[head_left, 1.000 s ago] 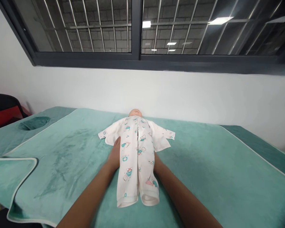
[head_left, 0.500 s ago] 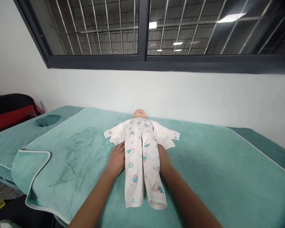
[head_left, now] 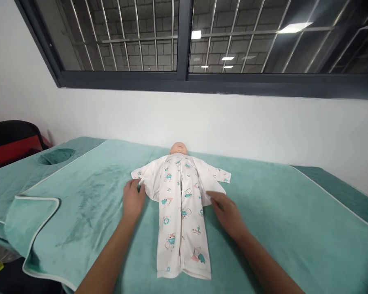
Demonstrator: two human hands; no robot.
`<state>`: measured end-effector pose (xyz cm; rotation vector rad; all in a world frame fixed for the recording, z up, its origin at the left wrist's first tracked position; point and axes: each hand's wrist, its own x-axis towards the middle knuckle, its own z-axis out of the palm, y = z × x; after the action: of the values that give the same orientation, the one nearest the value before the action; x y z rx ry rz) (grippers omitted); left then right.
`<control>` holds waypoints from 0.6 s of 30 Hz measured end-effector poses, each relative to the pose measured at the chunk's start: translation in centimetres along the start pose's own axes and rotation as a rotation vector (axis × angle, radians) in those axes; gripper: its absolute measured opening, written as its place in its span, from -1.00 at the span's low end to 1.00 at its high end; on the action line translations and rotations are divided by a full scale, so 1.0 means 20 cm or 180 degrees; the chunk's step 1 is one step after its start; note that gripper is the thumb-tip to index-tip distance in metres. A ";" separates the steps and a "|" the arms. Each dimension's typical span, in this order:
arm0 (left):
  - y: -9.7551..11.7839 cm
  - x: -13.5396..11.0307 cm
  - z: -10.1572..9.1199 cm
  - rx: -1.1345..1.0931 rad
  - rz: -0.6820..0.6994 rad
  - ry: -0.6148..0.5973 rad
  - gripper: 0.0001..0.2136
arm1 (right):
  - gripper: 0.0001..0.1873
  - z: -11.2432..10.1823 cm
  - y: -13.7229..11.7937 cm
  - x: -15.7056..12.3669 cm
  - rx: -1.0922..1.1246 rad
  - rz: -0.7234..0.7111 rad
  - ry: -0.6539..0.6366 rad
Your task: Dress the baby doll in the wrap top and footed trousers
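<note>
A baby doll (head_left: pixel 178 148) lies on its back, its head near the wall. Over it are a white printed baby shirt (head_left: pixel 153 173), sleeves spread to both sides, and matching baby trousers (head_left: pixel 184 228), laid flat along the front. My left hand (head_left: pixel 134 199) is at the shirt's left side below the sleeve, thumb and fingers apart. At the lower right edge of the shirt is my right hand (head_left: pixel 228 212), its fingers stretched toward the cloth and a gap beside the thumb. The doll's body and limbs are hidden under the clothes.
A green plush cover (head_left: pixel 263 212) with pale piping lies over the padded table, its left corner folded. A round hole (head_left: pixel 56 156) shows in the left end. Behind stand a white wall (head_left: pixel 263 126) and a barred window (head_left: pixel 184 75). A red and black object (head_left: pixel 14 143) is at far left.
Both hands have come out from beside the trousers and moved outward to the shirt's sides. The shirt's lower edges now reach further down, and the trouser legs lie closer together.
</note>
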<state>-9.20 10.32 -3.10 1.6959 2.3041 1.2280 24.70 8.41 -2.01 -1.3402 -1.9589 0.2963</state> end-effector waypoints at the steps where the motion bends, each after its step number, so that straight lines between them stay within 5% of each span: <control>1: 0.00 0.04 0.00 0.0240 -0.0140 0.0026 -0.63 | -0.64 -0.01 0.05 0.03 -0.0082 0.0247 0.0300; 4: 0.02 0.11 0.01 0.0637 -0.0306 -0.0295 -0.56 | -0.58 -0.03 0.17 0.13 -0.0429 0.0940 0.0689; 9: 0.04 0.12 0.02 0.0639 -0.0298 -0.0651 -0.65 | -0.62 -0.05 0.19 0.31 -0.0163 0.1461 -0.0085; 15: 0.02 0.09 0.02 0.0299 -0.0299 -0.0337 -0.73 | -0.68 -0.07 -0.12 0.50 0.2688 0.1272 0.0003; 18: 0.00 0.08 0.02 -0.0058 -0.0391 -0.0200 -0.75 | -0.74 -0.05 -0.30 0.51 0.2673 0.0718 -0.0340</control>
<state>-9.59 11.98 -2.70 1.5384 2.3142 1.1526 19.24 14.58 6.46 -0.9722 -1.4691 1.1680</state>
